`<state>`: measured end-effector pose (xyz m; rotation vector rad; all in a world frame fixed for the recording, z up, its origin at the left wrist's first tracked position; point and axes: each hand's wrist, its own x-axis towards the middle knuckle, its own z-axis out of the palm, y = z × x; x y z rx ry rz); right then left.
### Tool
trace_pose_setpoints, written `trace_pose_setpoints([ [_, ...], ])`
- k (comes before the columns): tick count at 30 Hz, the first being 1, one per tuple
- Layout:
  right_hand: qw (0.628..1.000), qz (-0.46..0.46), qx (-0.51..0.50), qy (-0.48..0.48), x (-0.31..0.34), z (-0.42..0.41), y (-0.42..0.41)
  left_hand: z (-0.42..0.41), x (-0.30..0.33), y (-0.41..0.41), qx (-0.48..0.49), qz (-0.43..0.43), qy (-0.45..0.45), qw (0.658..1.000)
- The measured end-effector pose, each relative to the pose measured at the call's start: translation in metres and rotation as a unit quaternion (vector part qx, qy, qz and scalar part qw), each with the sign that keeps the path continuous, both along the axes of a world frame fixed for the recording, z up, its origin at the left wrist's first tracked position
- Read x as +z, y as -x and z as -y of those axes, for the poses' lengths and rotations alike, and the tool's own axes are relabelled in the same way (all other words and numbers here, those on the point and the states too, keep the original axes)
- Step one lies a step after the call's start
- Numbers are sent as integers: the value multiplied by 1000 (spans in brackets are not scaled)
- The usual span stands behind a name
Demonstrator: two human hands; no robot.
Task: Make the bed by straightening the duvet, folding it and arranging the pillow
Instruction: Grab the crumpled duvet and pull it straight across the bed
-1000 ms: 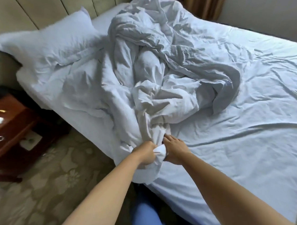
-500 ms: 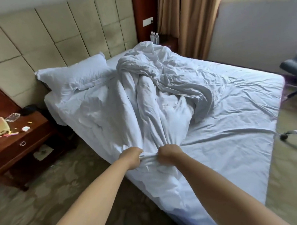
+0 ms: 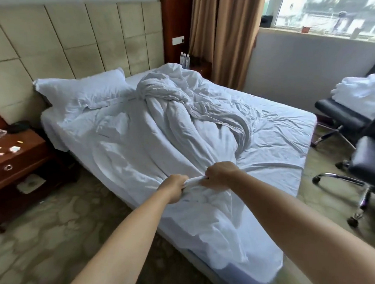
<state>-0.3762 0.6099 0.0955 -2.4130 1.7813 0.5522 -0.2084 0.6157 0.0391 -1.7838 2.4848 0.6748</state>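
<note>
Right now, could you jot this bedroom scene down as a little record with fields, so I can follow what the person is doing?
left hand: grips a bunched edge of the duvet
right hand: grips the same edge, close beside the left
duvet: crumpled and twisted, part hanging over the near side of the bed
pillow: at the headboard, beside the duvet
nightstand: left of the bed, small items on top
office chair: right of the bed

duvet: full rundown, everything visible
The duvet is white, soft creased fabric, bunched and twisted into a ridge down the bed's middle. Its far end is heaped near the headboard, beside the pillow. The near end hangs over the mattress corner. The left hand and right hand grip its gathered edge.
</note>
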Motion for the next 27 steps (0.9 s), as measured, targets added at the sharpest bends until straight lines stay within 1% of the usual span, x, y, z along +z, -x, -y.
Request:
trace_pose_setpoints([
  [3, 999, 23, 12, 32, 3, -5, 24, -7, 5, 21, 15, -15, 30, 999],
  [5, 997, 66, 9, 31, -9, -13, 42, -16, -1, 34, 54, -22, 39, 998],
  [6, 996, 81, 10, 19, -18, -19, 51, -24, -7, 41, 80, -18, 29, 996],
  [8, 996, 82, 41, -4, -43, -30, 71, -43, -23, 57, 115, 21, -18, 993],
  [10, 995, 54, 79, -38, -70, -39, 95, -65, -46, 74, 123, 78, -89, 985],
  [12, 993, 40, 87, -76, -96, -44, 121, -86, -68, 91, 140, 105, -133, 976],
  [14, 990, 40, 74, -113, -118, -51, 147, -107, -87, 111, 158, 101, -174, 967],
  [16, 987, 32, 67, -146, -137, -63, 169, -128, -102, 132, 147, 98, -234, 956],
  [18, 983, 21, 66, -170, -158, -72, 186, -142, -116, 151, 145, 94, -272, 947],
  [23, 973, 34, 40, -223, -203, -84, 203, -150, -153, 179, 163, 55, -310, 935],
  [27, 965, 69, 24, -250, -240, -94, 200, -148, -193, 191, 170, 30, -313, 934],
])
